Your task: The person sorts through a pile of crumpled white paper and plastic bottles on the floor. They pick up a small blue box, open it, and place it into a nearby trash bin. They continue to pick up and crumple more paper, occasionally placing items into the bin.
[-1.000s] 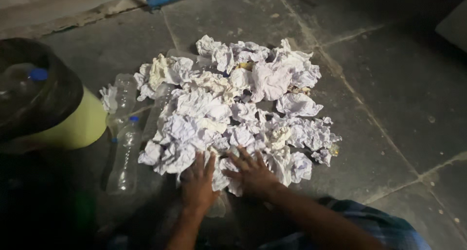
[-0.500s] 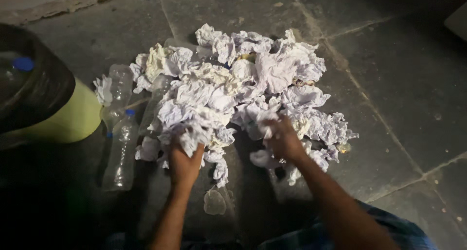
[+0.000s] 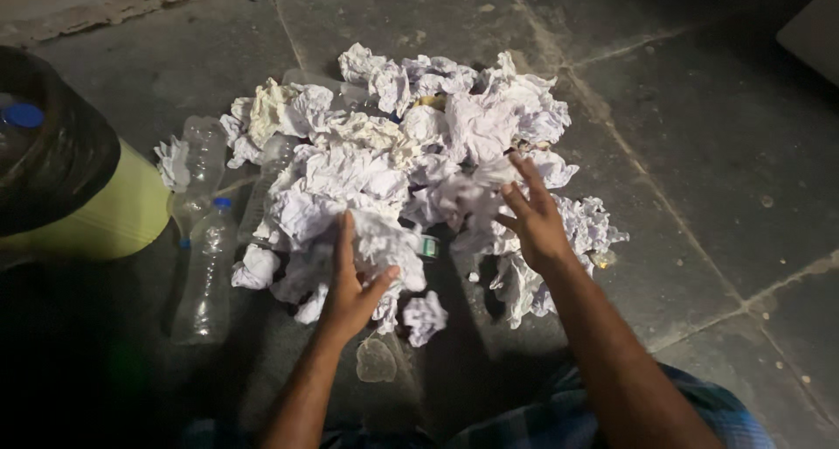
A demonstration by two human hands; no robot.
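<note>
Two hands have just parted the crumpled paper pile [image 3: 402,165]: my left hand [image 3: 354,287] cups a wad, my right hand [image 3: 531,217] hovers spread wide, a gap now exposing floor between them.

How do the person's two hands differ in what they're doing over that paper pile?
The left hand rests against the crumpled paper pile, fingers together, thumb spread; the right hand is lifted with fingers splayed, holding nothing. The left sits nearer the clear plastic bottle, the right nearer the pile's far side. Both are bare and open.
</note>
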